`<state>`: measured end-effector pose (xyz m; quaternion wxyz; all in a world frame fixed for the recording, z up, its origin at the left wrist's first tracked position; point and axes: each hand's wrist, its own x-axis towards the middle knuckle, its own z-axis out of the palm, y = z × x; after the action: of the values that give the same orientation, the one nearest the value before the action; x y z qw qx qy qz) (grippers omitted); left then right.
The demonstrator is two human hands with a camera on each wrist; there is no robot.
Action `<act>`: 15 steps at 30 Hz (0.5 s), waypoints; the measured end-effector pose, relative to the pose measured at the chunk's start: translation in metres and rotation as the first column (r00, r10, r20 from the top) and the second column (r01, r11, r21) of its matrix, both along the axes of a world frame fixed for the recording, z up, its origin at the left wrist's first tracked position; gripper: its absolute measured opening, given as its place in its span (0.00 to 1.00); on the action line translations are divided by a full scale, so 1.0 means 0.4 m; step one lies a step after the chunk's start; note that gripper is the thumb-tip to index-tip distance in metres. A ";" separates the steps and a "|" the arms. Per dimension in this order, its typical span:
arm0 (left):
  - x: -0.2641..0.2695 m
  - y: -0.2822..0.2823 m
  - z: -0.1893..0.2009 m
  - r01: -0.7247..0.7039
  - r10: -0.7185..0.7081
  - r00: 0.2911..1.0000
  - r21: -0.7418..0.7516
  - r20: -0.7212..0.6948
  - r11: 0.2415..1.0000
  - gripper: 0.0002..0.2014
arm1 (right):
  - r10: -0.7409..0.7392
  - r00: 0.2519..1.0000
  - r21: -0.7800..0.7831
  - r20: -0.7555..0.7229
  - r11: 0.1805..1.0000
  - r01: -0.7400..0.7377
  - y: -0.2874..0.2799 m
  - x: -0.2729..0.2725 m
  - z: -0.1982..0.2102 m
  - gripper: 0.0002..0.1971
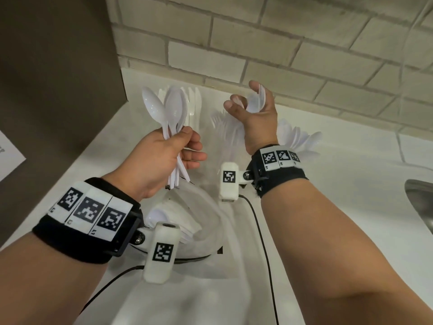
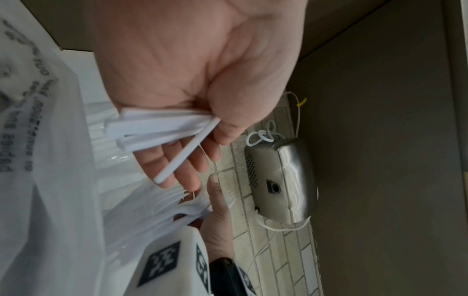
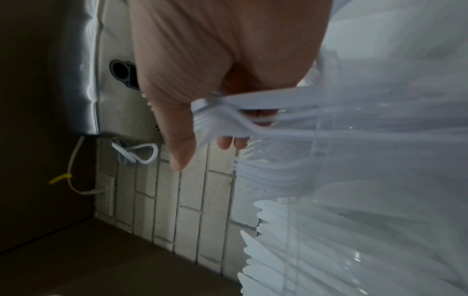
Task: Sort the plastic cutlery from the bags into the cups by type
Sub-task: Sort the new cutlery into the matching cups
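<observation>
My left hand (image 1: 185, 146) is raised over the counter, gripping a bunch of white plastic spoons (image 1: 164, 109) by the handles, bowls up. In the left wrist view those handles (image 2: 152, 128) fan out of the left hand (image 2: 197, 140). Further right, my right hand (image 1: 243, 95) holds a small bunch of white cutlery (image 1: 257, 99) with fingers and thumb curled round it. The right wrist view shows that cutlery (image 3: 228, 120) blurred in the right hand (image 3: 202, 154). Behind the hands stand clear cups of knives (image 1: 195, 102), forks (image 1: 222, 127) and spoons (image 1: 300, 139). A clear bag (image 1: 206, 221) holding spoons lies below.
A dark cabinet side (image 1: 58, 90) rises on the left, with a brick wall (image 1: 281, 43) behind the cups. A metal sink rim (image 1: 419, 207) shows at the right edge. Black wrist-camera cables (image 1: 260, 226) trail across the white counter (image 1: 351, 184). A steel device (image 2: 278, 180) hangs on the wall.
</observation>
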<state>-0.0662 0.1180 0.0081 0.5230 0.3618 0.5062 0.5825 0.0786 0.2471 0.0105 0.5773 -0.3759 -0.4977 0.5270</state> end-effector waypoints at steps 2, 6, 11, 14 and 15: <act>0.002 0.001 0.000 0.007 -0.007 1.000 0.000 -0.007 1.000 0.12 | -0.015 1.000 0.009 0.003 1.000 0.015 -0.001 0.004 0.007 0.31; 0.008 0.004 -0.001 0.022 -0.022 1.000 -0.003 -0.021 1.000 0.12 | -0.098 0.995 0.039 -0.002 0.994 0.098 0.005 0.017 0.027 0.10; 0.015 0.006 -0.006 0.048 -0.048 0.998 -0.006 -0.037 0.999 0.12 | -0.099 0.957 0.036 0.274 0.995 0.093 0.004 0.021 0.011 0.07; 0.015 0.002 -0.002 0.071 -0.072 0.994 -0.020 -0.086 0.997 0.12 | -0.087 0.913 0.060 0.397 0.996 0.069 -0.014 0.016 0.001 0.07; 0.014 0.000 -0.001 0.077 -0.080 0.990 -0.030 -0.120 0.997 0.12 | -0.113 0.922 0.086 0.371 0.992 0.088 -0.021 0.015 0.015 0.07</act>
<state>-0.0607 0.1179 0.0076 0.5186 0.4094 0.5296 0.5320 0.0846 0.2387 0.0166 0.5102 -0.4749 -0.5964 0.3981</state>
